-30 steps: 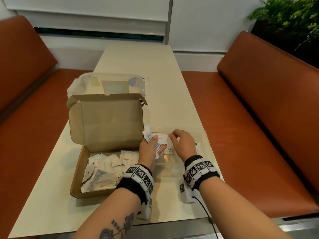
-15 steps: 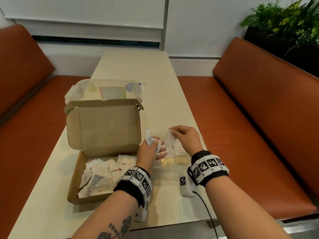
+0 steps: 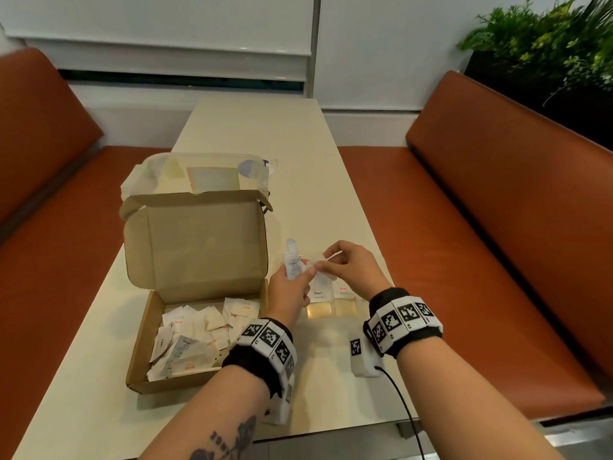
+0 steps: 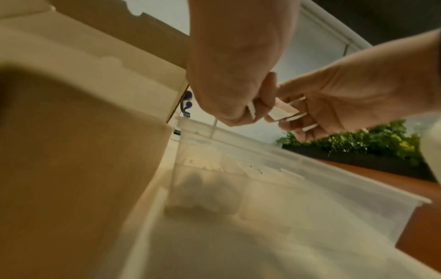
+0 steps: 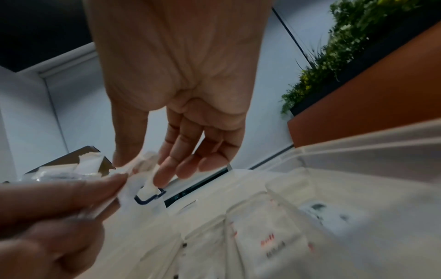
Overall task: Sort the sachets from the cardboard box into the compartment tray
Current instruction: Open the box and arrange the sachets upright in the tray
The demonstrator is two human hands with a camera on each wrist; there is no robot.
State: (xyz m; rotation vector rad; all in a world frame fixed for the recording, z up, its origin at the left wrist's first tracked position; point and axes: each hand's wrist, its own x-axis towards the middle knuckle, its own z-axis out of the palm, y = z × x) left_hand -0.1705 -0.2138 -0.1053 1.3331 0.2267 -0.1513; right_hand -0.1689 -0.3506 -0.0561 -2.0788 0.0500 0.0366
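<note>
Sachets [image 3: 195, 340] piled loose in the cardboard box [image 3: 146, 327] at table left, lid flap standing upright behind them. Left hand [image 3: 287, 295] up over the gap betw box and compartment tray [image 3: 345, 330], fingers curled round a small bunch of sachets [image 3: 294, 265] that stick up above the fist. Right hand [image 3: 353, 270] right alongside, thumb and forefinger pinched on one sachet [image 3: 326, 258] at the edge of that bunch, other fingers loosely curled below. From the left wrist cam: left hand [image 4: 233, 75] clamped, paper edges poking out under the fingers, right hand [image 4: 346, 98] fingertips closed on a white sachet [image 4: 284, 111] just beside it. Right wrist cam: right hand [image 5: 181, 85] w/ fingertips down on crumpled white paper, left hand [image 5: 54, 217] coming in from lower left, blurred, so exact grip there hard to read.

Tray is clear plastic, sits on the table [image 3: 265, 134] just right of the box, below both hands. Two compartments show sachets standing in them, one marked Pepper [image 3: 318, 293], next one Salt [image 3: 343, 290], side by side. Right wrist cam also shows a red-printed sachet [image 5: 269, 243] lying in a tray cell.

Behind the box: a clear plastic container [image 3: 205, 174]. Orange benches [image 3: 497, 227] both sides, green plant [image 3: 544, 44] far right.
</note>
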